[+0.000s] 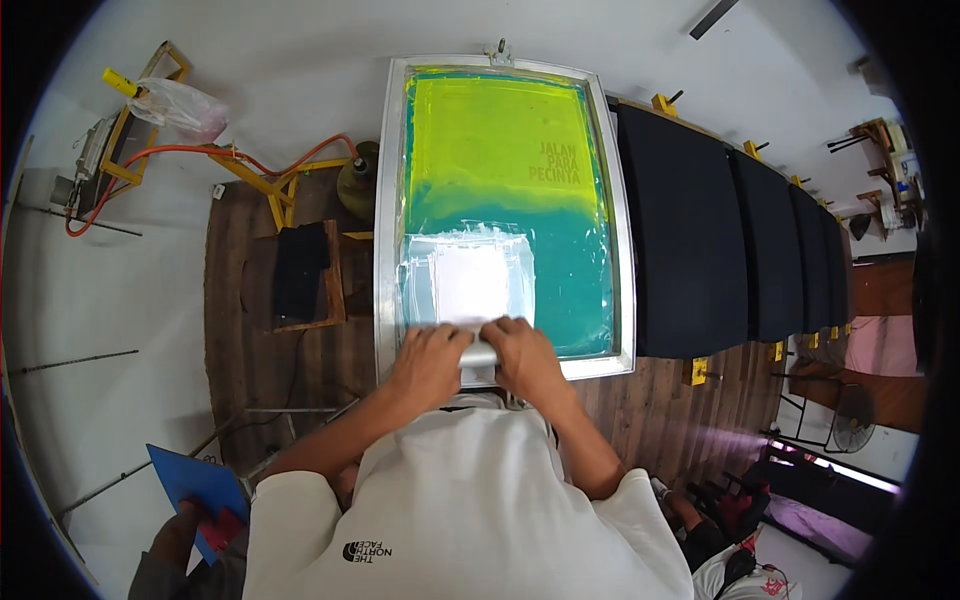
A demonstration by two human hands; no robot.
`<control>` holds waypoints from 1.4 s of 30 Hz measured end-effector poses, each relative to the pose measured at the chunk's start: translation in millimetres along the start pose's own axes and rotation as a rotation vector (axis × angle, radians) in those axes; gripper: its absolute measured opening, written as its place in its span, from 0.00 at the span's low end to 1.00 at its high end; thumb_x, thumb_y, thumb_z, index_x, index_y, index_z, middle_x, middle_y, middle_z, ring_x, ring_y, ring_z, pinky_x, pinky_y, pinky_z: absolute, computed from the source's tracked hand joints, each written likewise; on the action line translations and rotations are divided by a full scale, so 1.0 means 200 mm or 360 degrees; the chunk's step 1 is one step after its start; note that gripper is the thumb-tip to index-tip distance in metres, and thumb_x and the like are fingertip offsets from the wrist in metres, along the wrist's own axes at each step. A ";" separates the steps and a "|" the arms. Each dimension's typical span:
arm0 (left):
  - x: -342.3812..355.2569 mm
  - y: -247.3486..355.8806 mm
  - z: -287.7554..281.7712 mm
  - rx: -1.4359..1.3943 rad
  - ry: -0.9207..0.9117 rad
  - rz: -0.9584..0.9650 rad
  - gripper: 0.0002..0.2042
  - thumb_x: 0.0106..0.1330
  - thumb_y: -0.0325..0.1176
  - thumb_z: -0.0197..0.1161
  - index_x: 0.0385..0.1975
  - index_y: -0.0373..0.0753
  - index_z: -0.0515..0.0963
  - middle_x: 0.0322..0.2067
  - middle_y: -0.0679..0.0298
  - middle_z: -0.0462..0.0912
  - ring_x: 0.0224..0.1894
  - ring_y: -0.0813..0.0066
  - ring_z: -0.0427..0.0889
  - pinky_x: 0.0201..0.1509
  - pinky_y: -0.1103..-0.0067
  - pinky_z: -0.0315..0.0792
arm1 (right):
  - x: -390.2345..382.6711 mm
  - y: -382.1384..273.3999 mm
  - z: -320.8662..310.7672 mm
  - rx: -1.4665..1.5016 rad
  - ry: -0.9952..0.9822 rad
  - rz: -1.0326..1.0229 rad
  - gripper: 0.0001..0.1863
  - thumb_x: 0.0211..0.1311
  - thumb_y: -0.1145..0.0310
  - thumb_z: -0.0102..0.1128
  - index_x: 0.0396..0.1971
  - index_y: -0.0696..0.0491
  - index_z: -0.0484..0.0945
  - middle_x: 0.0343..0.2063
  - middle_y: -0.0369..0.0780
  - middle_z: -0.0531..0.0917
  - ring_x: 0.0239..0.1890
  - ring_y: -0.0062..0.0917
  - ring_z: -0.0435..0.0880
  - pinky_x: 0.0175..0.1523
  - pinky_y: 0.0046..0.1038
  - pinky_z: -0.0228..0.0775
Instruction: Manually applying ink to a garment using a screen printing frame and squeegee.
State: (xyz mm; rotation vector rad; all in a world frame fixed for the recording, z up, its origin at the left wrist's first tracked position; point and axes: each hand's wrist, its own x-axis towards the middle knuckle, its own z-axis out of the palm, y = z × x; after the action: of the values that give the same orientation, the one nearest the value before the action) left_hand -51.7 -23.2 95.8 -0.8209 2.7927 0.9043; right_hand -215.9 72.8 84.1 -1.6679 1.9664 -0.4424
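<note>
In front of my body lies a screen-printing frame with a pale metal rim. Its mesh is yellow-green at the far end and teal at the near end. A patch of white ink covers the near left part of the mesh. My left hand and my right hand are side by side at the frame's near end, fingers curled over the squeegee. Its pale handle shows between them; the blade is hidden. Small raised-looking lettering sits in the yellow-green area.
Black fabric-covered boards run in a row to the right, with yellow brackets. At left are a wooden stool with dark cloth and an orange hose. A person holds a blue panel at lower left; other people sit at lower right.
</note>
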 end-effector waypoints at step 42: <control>0.24 -0.16 0.10 -0.0019 0.0455 0.0069 0.27 0.51 0.14 0.59 0.56 0.31 0.75 0.59 0.44 0.73 0.63 0.48 0.72 0.63 0.61 0.68 | 0.25 0.09 0.14 -0.0123 0.0529 -0.0045 0.19 0.49 0.81 0.59 0.44 0.55 0.81 0.47 0.45 0.81 0.52 0.40 0.78 0.47 0.42 0.76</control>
State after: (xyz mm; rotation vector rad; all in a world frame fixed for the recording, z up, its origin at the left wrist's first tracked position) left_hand -76.9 -55.5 52.1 -0.9653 3.0611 0.8734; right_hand -219.6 29.9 43.5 -1.7631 2.2210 -0.7009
